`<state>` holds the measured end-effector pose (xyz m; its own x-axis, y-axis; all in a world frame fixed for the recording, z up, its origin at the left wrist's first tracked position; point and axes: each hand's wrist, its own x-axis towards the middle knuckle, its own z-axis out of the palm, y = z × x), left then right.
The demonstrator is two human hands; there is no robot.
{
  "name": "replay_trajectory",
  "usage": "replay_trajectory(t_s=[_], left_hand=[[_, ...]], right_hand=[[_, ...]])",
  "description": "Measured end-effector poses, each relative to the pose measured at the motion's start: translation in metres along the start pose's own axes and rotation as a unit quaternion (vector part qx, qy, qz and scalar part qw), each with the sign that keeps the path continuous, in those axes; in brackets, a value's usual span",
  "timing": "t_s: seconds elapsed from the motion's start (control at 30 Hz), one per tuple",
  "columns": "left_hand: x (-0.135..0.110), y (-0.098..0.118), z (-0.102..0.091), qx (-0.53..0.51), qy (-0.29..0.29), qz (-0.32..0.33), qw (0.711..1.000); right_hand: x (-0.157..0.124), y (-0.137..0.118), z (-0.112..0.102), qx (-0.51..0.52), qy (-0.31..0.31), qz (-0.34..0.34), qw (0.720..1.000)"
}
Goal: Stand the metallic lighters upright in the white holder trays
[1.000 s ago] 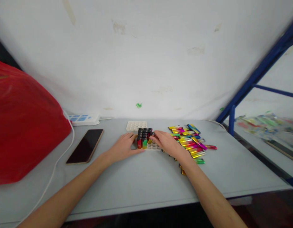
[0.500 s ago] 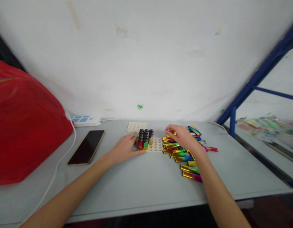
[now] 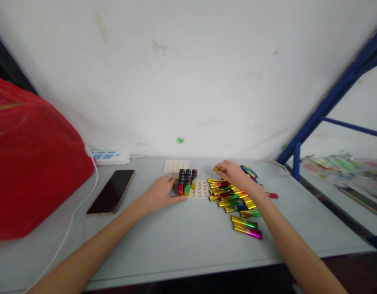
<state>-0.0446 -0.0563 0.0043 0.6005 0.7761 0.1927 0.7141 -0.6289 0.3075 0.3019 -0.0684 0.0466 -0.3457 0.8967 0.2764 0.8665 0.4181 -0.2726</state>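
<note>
A white holder tray (image 3: 201,190) lies on the grey table (image 3: 182,232), with several upright lighters (image 3: 186,181) standing in its left part. My left hand (image 3: 160,193) rests flat against the tray's left side, fingers spread. To the right lies a pile of shiny coloured lighters (image 3: 234,201). My right hand (image 3: 236,174) is over the far end of that pile, fingers pinched on a gold lighter (image 3: 218,169).
A second white tray (image 3: 176,165) lies behind the first. A dark phone (image 3: 111,191) lies to the left, beside a white cable (image 3: 70,220) and a power strip (image 3: 110,155). A big red bag (image 3: 29,159) fills the left. A blue metal frame (image 3: 317,118) stands at the right.
My right hand has left the tray and moved right to the far end of the lighter pile, closing on a gold lighter. The left hand has stayed by the tray.
</note>
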Motion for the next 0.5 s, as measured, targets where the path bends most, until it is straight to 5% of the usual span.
replay_trajectory(t_s=[0.13,0.33,0.5], left_hand=[[0.000,0.000,-0.001,0.002,-0.001,0.007,1.000],[0.000,0.003,-0.002,0.011,-0.005,0.006,1.000],[0.000,0.003,-0.002,0.010,-0.002,0.004,1.000]], right_hand=[[-0.002,-0.008,0.001,0.115,0.097,0.048,0.987],[-0.003,-0.035,0.003,0.247,0.077,0.063,0.964],[0.008,-0.059,0.005,0.407,0.150,0.108,0.895]])
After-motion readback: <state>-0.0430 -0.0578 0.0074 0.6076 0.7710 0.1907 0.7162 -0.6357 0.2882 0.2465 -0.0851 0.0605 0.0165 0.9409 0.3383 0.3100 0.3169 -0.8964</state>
